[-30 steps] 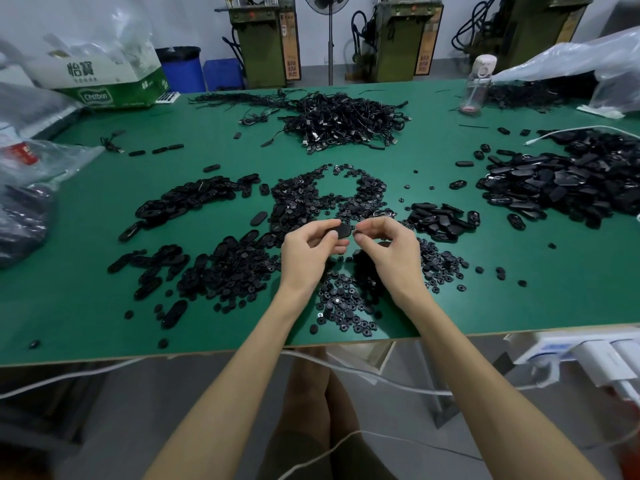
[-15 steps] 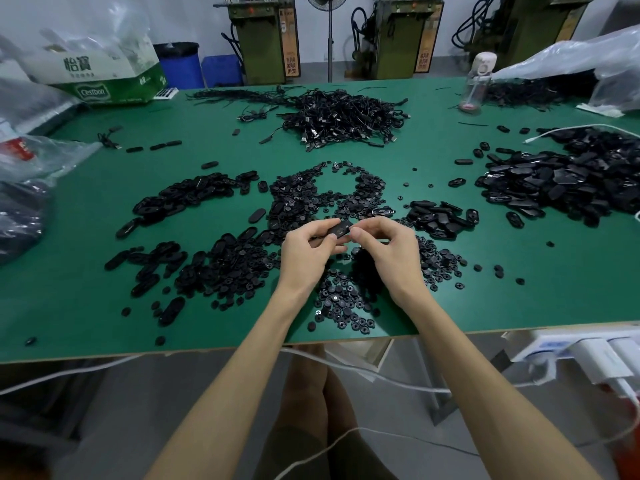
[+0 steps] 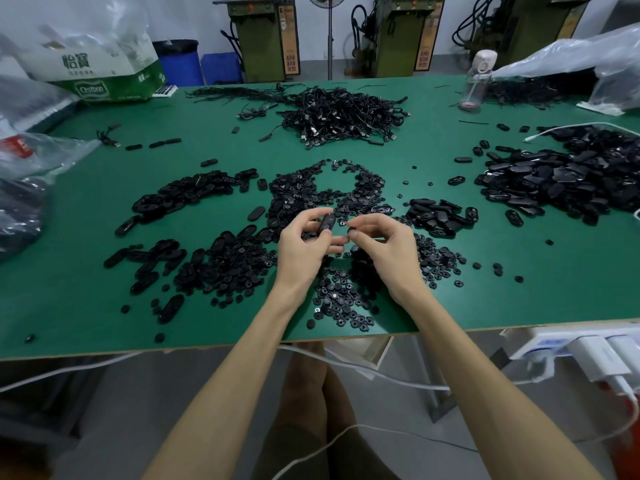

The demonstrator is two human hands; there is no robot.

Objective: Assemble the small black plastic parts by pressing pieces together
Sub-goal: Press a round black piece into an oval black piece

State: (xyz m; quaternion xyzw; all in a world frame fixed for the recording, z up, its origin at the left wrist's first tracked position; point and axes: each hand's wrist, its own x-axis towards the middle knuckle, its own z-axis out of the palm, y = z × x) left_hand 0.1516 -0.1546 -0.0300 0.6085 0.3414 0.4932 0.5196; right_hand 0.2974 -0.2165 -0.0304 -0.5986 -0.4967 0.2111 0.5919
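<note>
Green worktable [image 3: 86, 244] is strewn with heaps of black parts [image 3: 235, 261], kept within reach; above them an oval shell [image 3: 327, 223] is gripped by the left hand [image 3: 304, 249], a small disc [image 3: 353, 232] pinched by the right hand [image 3: 388, 249], seemingly aligned for pressing

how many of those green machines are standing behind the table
3, all along the back wall: left machine, middle machine, right machine. Their tops are cut off by the frame; others may stand out of view.
</note>
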